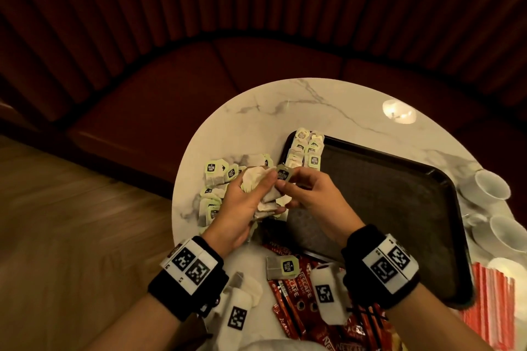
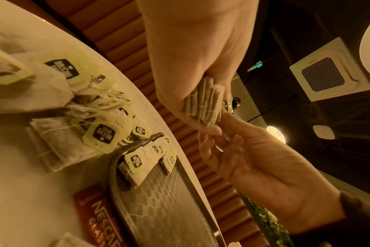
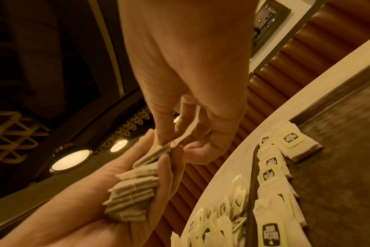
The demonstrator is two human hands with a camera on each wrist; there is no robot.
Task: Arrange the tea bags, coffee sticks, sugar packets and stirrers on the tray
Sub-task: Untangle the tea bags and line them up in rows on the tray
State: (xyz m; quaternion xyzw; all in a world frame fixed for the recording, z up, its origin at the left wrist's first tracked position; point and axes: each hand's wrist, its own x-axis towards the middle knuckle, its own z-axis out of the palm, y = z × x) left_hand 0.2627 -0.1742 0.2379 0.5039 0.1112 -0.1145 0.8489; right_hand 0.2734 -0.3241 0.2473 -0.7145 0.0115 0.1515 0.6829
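My left hand grips a bunch of white tea bags above the table, left of the black tray. The same stack of tea bags shows edge-on in the left wrist view and as fanned tea bags in the right wrist view. My right hand pinches the top tea bag's green tag. A column of tea bags lies along the tray's far left corner. Loose tea bags are piled on the table left of the tray. Red coffee sticks lie near me.
The round marble table stands before a dark red curved bench. White cups stand at the right edge. Red-striped packets lie at the near right. One tea bag rests on the coffee sticks.
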